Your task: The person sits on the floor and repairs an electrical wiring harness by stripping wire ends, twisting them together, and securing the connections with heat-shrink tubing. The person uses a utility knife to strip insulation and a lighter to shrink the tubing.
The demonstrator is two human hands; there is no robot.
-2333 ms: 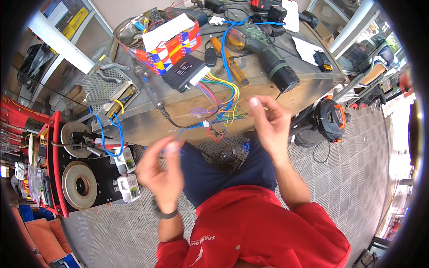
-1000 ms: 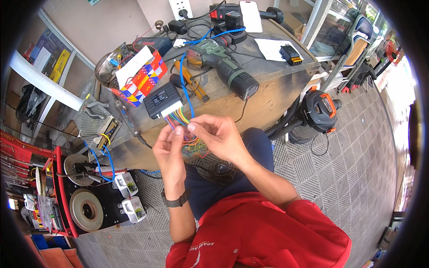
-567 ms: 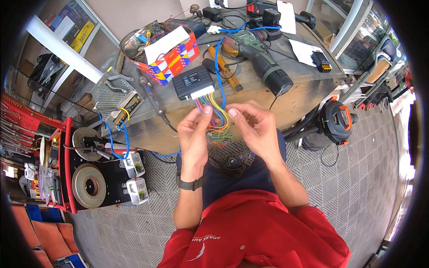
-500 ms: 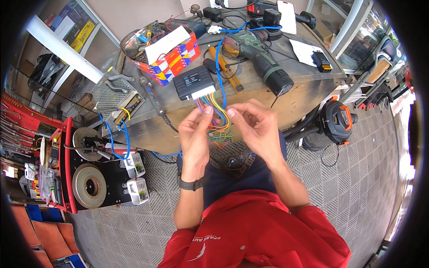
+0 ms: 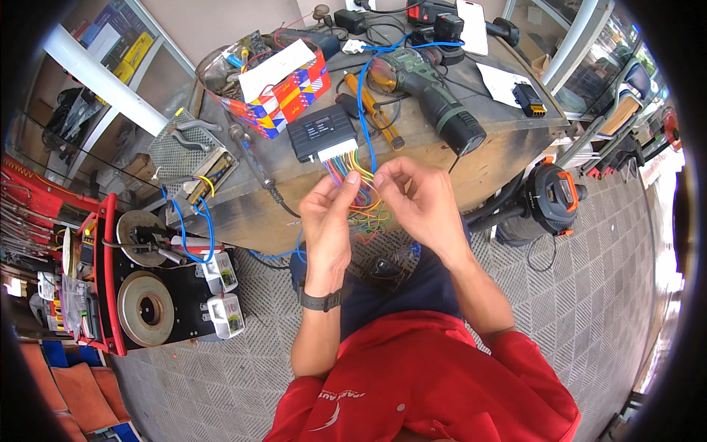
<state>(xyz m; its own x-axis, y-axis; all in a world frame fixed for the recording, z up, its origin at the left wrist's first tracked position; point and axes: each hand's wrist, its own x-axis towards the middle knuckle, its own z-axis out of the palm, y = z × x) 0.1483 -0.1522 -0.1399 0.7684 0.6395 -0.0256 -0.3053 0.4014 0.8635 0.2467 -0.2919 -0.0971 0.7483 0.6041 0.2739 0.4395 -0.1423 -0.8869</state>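
Note:
A black electronic control box (image 5: pixel 322 132) lies at the front edge of the bench, with a white connector (image 5: pixel 337 149) in its near side. From that connector a bundle of multicoloured wires (image 5: pixel 366 214) hangs over the edge. My left hand (image 5: pixel 328 221) is closed on the left part of the bundle, thumb against fingers. On the bundle's right side my right hand (image 5: pixel 422 202) pinches wire, thumb and forefinger together at a yellow strand. Loose wire ends dangle below both hands. Just beyond the right hand, a blue cable (image 5: pixel 363 110) runs down across the bench.
Behind the box stands a colourful carton (image 5: pixel 287 96) beside a tin of small parts. A green cordless drill (image 5: pixel 434 99) and a yellow-brown tool (image 5: pixel 383 121) lie to the right. A soldering iron (image 5: pixel 250 155) rests at left. A vacuum cleaner (image 5: pixel 549 202) stands on the floor at right.
My right hand has shifted slightly up along the wires, its fingers curling more. The left hand has moved slightly right. The control box sits turned a little from before.

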